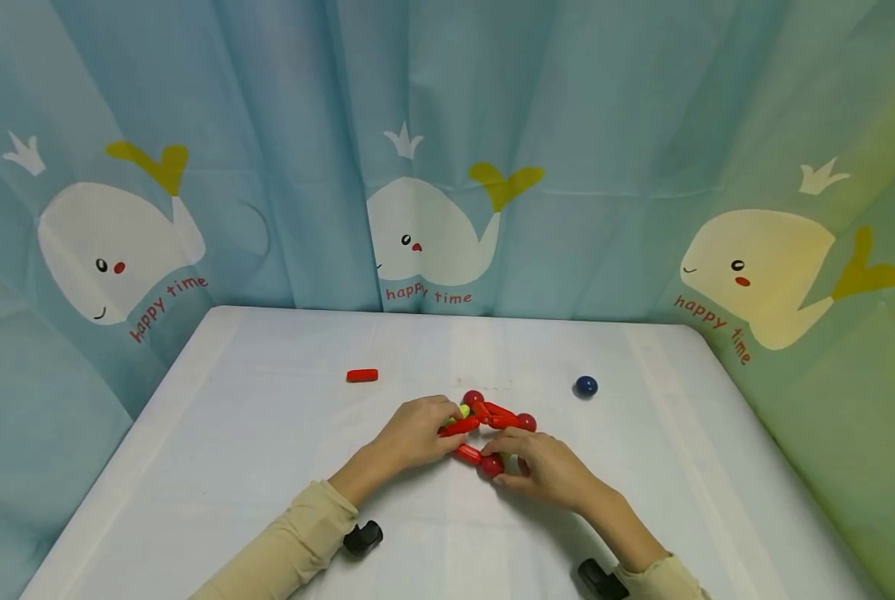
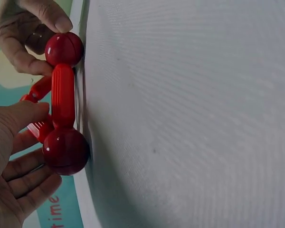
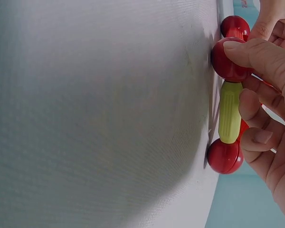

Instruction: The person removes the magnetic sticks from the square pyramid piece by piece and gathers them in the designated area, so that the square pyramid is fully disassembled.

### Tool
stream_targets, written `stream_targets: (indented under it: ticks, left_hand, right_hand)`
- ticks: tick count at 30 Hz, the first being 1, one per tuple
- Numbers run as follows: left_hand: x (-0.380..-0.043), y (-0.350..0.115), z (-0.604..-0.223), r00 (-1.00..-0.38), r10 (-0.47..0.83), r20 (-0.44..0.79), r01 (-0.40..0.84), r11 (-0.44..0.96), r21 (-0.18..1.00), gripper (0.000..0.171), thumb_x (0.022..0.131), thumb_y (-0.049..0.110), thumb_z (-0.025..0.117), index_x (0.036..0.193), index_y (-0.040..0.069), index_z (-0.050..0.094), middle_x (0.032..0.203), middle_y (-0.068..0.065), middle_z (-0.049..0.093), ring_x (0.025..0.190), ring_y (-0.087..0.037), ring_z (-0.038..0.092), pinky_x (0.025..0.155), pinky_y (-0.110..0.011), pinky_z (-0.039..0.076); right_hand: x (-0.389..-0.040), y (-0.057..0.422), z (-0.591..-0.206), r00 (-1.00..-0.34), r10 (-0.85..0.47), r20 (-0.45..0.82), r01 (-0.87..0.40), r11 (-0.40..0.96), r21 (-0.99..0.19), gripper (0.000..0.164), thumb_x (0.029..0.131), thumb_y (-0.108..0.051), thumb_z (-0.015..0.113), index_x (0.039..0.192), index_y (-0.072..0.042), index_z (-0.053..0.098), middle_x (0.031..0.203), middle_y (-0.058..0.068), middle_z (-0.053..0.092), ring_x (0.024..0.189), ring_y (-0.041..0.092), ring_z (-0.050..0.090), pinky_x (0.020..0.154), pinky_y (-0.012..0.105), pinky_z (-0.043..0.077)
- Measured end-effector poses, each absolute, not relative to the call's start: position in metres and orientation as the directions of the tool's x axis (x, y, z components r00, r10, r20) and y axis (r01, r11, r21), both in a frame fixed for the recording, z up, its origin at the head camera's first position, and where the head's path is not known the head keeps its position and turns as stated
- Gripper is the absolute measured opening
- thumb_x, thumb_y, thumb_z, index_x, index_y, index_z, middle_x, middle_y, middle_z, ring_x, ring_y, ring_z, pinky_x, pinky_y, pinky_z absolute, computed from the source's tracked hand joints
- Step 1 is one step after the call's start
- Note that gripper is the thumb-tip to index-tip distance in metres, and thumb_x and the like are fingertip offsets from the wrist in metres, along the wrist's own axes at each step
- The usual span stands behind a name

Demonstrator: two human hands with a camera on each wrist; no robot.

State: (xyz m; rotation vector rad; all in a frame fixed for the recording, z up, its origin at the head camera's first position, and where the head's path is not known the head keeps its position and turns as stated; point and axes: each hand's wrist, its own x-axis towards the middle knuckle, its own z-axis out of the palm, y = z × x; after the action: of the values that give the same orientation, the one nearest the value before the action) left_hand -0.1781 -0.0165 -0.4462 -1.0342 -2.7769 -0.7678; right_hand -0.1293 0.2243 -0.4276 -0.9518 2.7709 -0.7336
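A toy frame of red rods and red balls stands on the table, in front of me. My left hand (image 1: pixel 417 429) is at its left side and pinches a slanted red rod (image 2: pixel 41 129) between thumb and fingers. Near that hand are a red ball (image 2: pixel 66 152) and an upright-looking red rod (image 2: pixel 63 97) in the left wrist view. My right hand (image 1: pixel 545 471) holds the near red ball (image 3: pixel 228 64), its thumb pressed on it. A yellow-green rod (image 3: pixel 230 111) joins this ball to another red ball (image 3: pixel 225 156). Fingers hide part of the frame.
A loose red rod (image 1: pixel 362 376) lies at the back left of the white table (image 1: pixel 267 467). Toward the back right sits a dark blue ball (image 1: pixel 586 387). Black wrist devices (image 1: pixel 362 538) are worn near both sleeves. A whale-print curtain (image 1: pixel 590 167) surrounds the table.
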Motion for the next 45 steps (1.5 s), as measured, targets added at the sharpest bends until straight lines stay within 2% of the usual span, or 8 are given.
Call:
stream_targets:
  ticks: [8,17,25,31,36,45]
  left_hand:
    - [-0.174,-0.029,-0.443,-0.813,0.537,0.228,0.569,0.647,0.507,0.018,0.091,0.024,0.075,0.103,0.011,0.073,0.100,0.001,0.072,0.089,-0.016,0.066,0.081,-0.032,0.057]
    - [-0.171,-0.053,-0.440,-0.825,0.507,0.251,0.548,0.607,0.575,0.015,0.086,0.020,0.081,0.095,0.014,0.071,0.096,0.001,0.071,0.092,-0.021,0.068,0.084,-0.040,0.055]
    - [-0.170,-0.063,-0.444,-0.825,0.517,0.228,0.548,0.635,0.544,0.017,0.085,0.018,0.082,0.098,0.010,0.075,0.095,0.001,0.073,0.082,-0.013,0.062,0.076,-0.032,0.054]
    - [-0.169,-0.065,-0.446,-0.823,0.528,0.209,0.546,0.635,0.547,0.014,0.085,0.016,0.082,0.095,0.011,0.075,0.088,0.003,0.071,0.076,-0.011,0.058,0.070,-0.028,0.050]
    - [-0.169,-0.064,-0.446,-0.826,0.529,0.195,0.538,0.634,0.556,0.014,0.085,0.017,0.082,0.095,0.011,0.075,0.087,0.004,0.070,0.074,-0.010,0.055,0.069,-0.028,0.047]
    - [-0.168,-0.060,-0.447,-0.834,0.522,0.179,0.516,0.625,0.586,0.012,0.087,0.018,0.081,0.096,0.013,0.074,0.088,0.006,0.070,0.075,-0.010,0.054,0.070,-0.030,0.047]
  right_hand:
    - [-0.130,0.223,-0.429,-0.794,-0.606,0.051,-0.555,0.689,-0.466,0.030,0.086,-0.018,0.083,0.114,-0.016,0.074,0.119,0.004,0.072,0.060,-0.003,0.044,0.057,0.020,0.042]
    - [-0.131,0.226,-0.429,-0.796,-0.602,0.066,-0.564,0.696,-0.445,0.031,0.086,-0.019,0.083,0.115,-0.016,0.073,0.118,0.003,0.073,0.061,-0.003,0.043,0.057,0.020,0.041]
    - [-0.132,0.238,-0.427,-0.804,-0.591,0.056,-0.552,0.709,-0.439,0.032,0.086,-0.017,0.083,0.115,-0.015,0.073,0.110,0.000,0.072,0.061,-0.002,0.045,0.057,0.020,0.042]
    - [-0.135,0.242,-0.425,-0.785,-0.617,0.050,-0.575,0.696,-0.430,0.030,0.087,-0.016,0.081,0.116,-0.016,0.073,0.112,-0.001,0.072,0.063,0.002,0.049,0.059,0.020,0.044]
    - [-0.134,0.240,-0.425,-0.799,-0.599,0.055,-0.561,0.708,-0.429,0.032,0.086,-0.015,0.083,0.116,-0.015,0.073,0.109,-0.002,0.070,0.065,0.003,0.049,0.060,0.021,0.043]
    - [-0.128,0.207,-0.426,-0.814,-0.539,0.216,-0.577,0.711,-0.402,0.037,0.085,-0.019,0.084,0.120,-0.012,0.073,0.108,0.002,0.072,0.071,0.006,0.054,0.061,0.020,0.045]
